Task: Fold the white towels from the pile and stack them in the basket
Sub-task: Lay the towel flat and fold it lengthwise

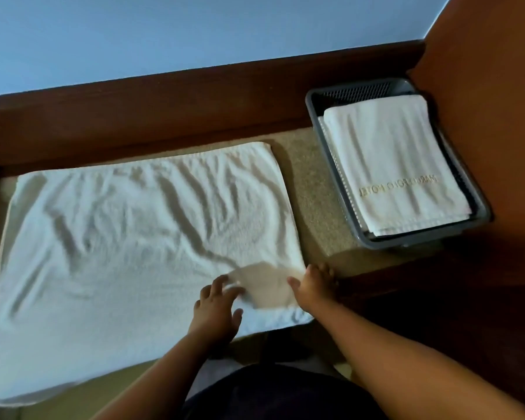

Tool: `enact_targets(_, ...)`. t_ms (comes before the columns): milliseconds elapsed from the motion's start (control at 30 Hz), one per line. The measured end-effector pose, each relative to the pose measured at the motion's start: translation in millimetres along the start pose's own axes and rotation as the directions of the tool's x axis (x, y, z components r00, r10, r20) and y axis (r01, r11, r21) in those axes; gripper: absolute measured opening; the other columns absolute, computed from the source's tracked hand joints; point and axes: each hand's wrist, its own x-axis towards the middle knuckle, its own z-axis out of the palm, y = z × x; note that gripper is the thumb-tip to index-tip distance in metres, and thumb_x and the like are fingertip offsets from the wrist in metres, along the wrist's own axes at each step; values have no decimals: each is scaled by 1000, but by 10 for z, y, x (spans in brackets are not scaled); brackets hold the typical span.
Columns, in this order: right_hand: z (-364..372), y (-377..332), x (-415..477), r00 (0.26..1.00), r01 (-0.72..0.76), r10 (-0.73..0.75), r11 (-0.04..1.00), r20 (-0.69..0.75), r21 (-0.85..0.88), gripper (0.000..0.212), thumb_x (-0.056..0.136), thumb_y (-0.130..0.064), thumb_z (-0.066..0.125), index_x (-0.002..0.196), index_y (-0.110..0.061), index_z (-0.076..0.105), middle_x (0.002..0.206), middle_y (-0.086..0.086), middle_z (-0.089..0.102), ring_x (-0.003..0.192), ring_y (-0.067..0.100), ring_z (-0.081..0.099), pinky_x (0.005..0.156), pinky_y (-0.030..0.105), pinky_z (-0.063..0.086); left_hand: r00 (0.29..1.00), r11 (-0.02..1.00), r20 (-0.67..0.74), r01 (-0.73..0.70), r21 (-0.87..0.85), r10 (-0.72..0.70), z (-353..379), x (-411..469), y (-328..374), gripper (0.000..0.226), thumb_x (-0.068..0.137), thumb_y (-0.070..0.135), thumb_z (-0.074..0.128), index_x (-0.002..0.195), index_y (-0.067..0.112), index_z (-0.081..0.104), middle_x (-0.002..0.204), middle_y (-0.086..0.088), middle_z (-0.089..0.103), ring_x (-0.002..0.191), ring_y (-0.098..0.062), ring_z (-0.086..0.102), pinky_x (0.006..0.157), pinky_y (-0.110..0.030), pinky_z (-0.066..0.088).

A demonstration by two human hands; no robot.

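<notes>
Towel (128,225) under left hand (215,313), perhaps right hand (314,286)

Dim, even indoor light; we log the frame as slightly soft. Wrinkle shadows streak the white towel (128,225). Motion blur smears the left hand (215,310) and right hand (314,286). Deep shadow fills lower right. Wooden ledge (194,98) bows from wide-angle distortion.

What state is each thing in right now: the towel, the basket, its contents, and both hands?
Spread towel: lying flat, wrinkled, not yet folded.
Basket: upright, holding folded towels.
Folded towels: stacked flat in the basket.
Left hand: fingers spread on the spread towel's near right corner.
Right hand: at the same corner, grip too blurred to tell.
</notes>
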Motion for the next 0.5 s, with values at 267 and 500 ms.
enact_targets(267, -231, 116, 234, 997, -67, 67, 998, 31, -15, 33, 98, -42, 50, 118, -20, 64, 138, 6, 50, 132, 31, 40, 111, 43, 27, 994, 996, -79, 77, -38, -79, -135, 240, 141, 43, 97, 38, 55, 140, 35, 47, 149, 6, 31, 133, -20, 40, 109, -38, 36)
enact_targets(500, -623, -353, 708, 975, -114, 91, 988, 201, 104, 64, 68, -61, 53, 107, -15, 72, 113, 11, 69, 108, 34, 64, 94, 42, 52, 982, 995, -158, 99, -24, -102, -372, 467, 145, 46, 95, 33, 60, 139, 30, 50, 149, 2, 33, 131, -26, 42, 107, -43, 38)
